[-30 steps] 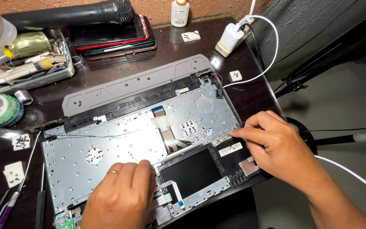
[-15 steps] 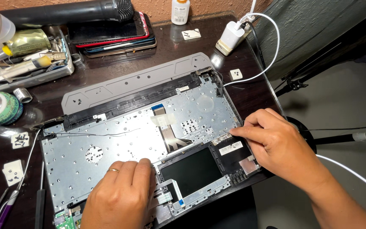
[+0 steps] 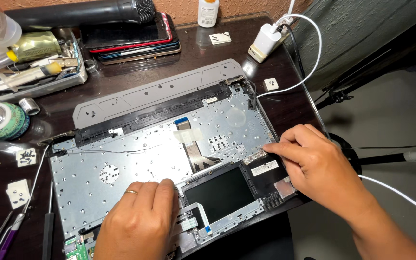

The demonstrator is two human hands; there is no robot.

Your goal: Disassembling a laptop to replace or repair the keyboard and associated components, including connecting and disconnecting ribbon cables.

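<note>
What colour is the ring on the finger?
Gold; the ring sits on the left hand, seen best in the head view.

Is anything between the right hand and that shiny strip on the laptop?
No. The right hand has its fingertips right at the foil strip on the laptop's metal plate, with nothing visible between.

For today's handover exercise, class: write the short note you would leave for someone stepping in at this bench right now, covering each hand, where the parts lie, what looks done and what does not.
Left hand: flat, palm down on the lower edge of the metal keyboard plate, beside the black touchpad. No grip on anything.
Right hand: fingertips pinching or pressing at a small silver foil piece on the plate's right edge; cannot tell which.
Parts: the opened laptop shell lies inside-up on the dark table. Loose screws sit on white paper squares at left.
Done: shell opened, screws out.
Left: ribbon cable remains taped to the plate.
</note>
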